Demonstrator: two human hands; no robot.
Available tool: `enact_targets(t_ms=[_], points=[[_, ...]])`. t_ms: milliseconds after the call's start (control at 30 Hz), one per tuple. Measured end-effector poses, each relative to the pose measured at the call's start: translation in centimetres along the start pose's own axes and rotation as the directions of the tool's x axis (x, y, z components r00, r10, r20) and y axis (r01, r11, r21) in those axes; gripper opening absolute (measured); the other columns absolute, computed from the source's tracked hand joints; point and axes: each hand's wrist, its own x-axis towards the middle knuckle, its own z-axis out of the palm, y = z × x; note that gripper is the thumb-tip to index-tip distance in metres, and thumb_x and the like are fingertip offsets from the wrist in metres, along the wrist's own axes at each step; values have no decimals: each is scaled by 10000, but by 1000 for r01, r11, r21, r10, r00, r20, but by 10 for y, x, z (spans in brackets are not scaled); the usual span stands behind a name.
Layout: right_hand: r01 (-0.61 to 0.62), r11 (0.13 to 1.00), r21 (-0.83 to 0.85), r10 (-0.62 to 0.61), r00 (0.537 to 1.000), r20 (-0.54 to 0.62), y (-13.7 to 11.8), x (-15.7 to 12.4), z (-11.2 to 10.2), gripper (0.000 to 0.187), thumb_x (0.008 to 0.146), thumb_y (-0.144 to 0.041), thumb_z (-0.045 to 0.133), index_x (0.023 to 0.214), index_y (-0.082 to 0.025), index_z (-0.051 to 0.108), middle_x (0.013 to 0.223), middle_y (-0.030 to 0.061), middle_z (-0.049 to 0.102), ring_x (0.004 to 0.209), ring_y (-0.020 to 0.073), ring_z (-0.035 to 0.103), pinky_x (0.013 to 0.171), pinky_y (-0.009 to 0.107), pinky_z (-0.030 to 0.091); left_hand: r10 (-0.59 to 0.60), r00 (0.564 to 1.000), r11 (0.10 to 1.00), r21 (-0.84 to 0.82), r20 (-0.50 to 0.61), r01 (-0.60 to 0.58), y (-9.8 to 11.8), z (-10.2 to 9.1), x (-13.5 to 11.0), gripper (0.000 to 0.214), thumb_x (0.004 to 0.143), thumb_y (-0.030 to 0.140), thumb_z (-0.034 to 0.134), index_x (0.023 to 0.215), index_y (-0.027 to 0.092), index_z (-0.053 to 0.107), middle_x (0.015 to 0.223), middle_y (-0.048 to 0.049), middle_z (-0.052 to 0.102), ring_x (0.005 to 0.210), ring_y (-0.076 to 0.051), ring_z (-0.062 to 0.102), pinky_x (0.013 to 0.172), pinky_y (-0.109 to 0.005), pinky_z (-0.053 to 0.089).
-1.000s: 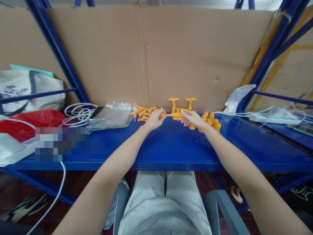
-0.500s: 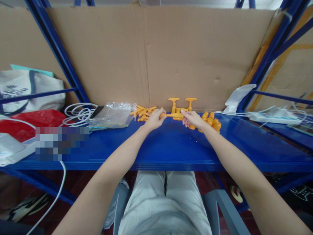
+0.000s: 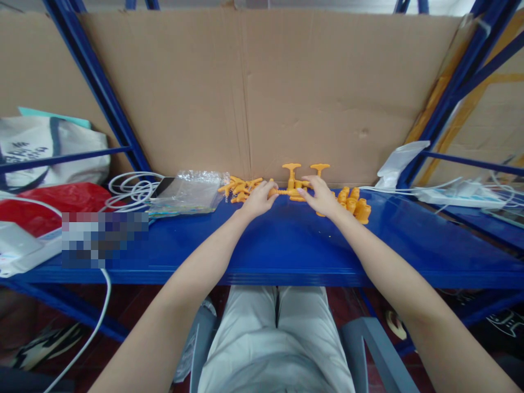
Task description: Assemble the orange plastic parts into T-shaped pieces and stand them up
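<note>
Left hand (image 3: 258, 199): closed, its thumb and fingers pinching the rounded end of an orange screw piece (image 3: 283, 192).
Screw piece: lying roughly level above the blue table (image 3: 282, 248), between the person's 2 hands, its threaded shaft pointing toward the right hand (image 3: 323, 197) and meeting a wider orange body (image 3: 295, 192).
Right hand: open, thumb and forefinger spread apart beside the wider body; whether the thumb touches it is hard to tell at this size.
T-handled pieces: 2 in orange, standing upright just behind the hands, 1 on the left (image 3: 291, 170) and 1 on the right (image 3: 320, 167), the latter partly hidden by the right hand.
Small orange parts (image 3: 238, 188): a loose heap just beyond the left hand, on its left side.
Orange hollow bodies (image 3: 355, 204): grouped to the right of the right hand, partly covered by that wrist.
Plastic bags (image 3: 190, 194): clear, lying flat left of the heap, near a coiled white cable (image 3: 133, 191).
Far left: a red bag (image 3: 57, 199) in front of a pale cloth bag (image 3: 77, 147).
Backdrop: a cardboard sheet (image 3: 311, 93) upright behind the table.
Near edge: pale trousers (image 3: 278, 338) between grey chair arms (image 3: 368, 333).
</note>
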Motion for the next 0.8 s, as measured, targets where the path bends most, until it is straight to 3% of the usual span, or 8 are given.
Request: enact_targets(t_ms=[67, 133, 233, 333, 500, 600, 700, 800], points=[[156, 984, -87, -153, 987, 46, -7, -2, -1, 364, 971, -444, 515, 1152, -184, 694, 1322, 170, 642, 1255, 319, 566, 1044, 526, 442, 9, 1000, 1000, 5, -1, -9, 0, 1, 0, 150, 905, 192, 558, 1035, 184, 632, 1029, -70, 688, 1007, -218, 639, 964, -375, 501], [242, 958, -157, -216, 963, 164, -18, -5, -1, 325, 986, -390, 486, 1097, -197, 724, 1337, 153, 639, 1283, 311, 542, 1061, 527, 415, 21, 1000, 1000, 9, -3, -21, 0, 1, 0, 157, 906, 191, 550, 1037, 186, 636, 1026, -69, 686, 1010, -219, 635, 962, -375, 504], [328, 909, -258, -235, 913, 335, -34, -12, 0, 306, 984, -337, 493, 1125, -207, 730, 1359, 140, 631, 1325, 313, 501, 1110, 571, 335, 41, 999, 999, 16, 8, -41, 3, 1, 0, 169, 902, 177, 540, 1035, 186, 644, 1024, -70, 683, 1017, -221, 633, 964, -377, 507], [355, 864, -358, -204, 896, 395, -46, -17, 2, 339, 969, -301, 512, 1240, -202, 689, 1393, 148, 609, 1345, 324, 472, 1129, 608, 273, 62, 998, 998, 21, 30, -62, 8, -2, -1, 179, 908, 191, 546, 1050, 190, 655, 1026, -69, 675, 1015, -222, 637, 965, -376, 512], [356, 808, -469, -165, 902, 400, -59, -13, 3, 407, 976, -218, 449, 1329, -126, 629, 1362, 201, 617, 1259, 338, 508, 1033, 538, 351, 55, 998, 998, 39, 22, -56, 20, -9, -3, 267, 934, 206, 513, 1157, 204, 659, 1078, -82, 651, 1006, -221, 656, 930, -373, 539], [326, 803, -499, -147, 920, 364, -59, -4, 3, 439, 978, -162, 378, 1345, -90, 608, 1378, 222, 598, 1205, 332, 536, 984, 495, 377, 57, 998, 998, 11, -34, -56, 24, -12, -3, 335, 937, 207, 497, 1248, 215, 623, 1244, -104, 617, 1068, -219, 656, 937, -368, 549], [270, 823, -501, -134, 948, 290, -47, 9, 2, 455, 974, -151, 342, 1337, -90, 611, 1429, 220, 552, 1187, 329, 560, 976, 483, 393, 46, 995, 997, -52, -93, -51, 25, -15, -3, 420, 942, 206, 473, 1357, 223, 538, 1483, -127, 482, 1049, -190, 667, 942, -362, 560], [202, 859, -471, -106, 969, 223, -22, 27, -5, 434, 961, -201, 388, 1308, -139, 641, 1393, 196, 567, 1153, 330, 595, 951, 464, 441, 25, 994, 996, -80, -105, -33, 25, -16, -4, 448, 935, 189, 460, 1380, 215, 506, 1544, -142, 425, 1073, -192, 666, 951, -365, 561]])
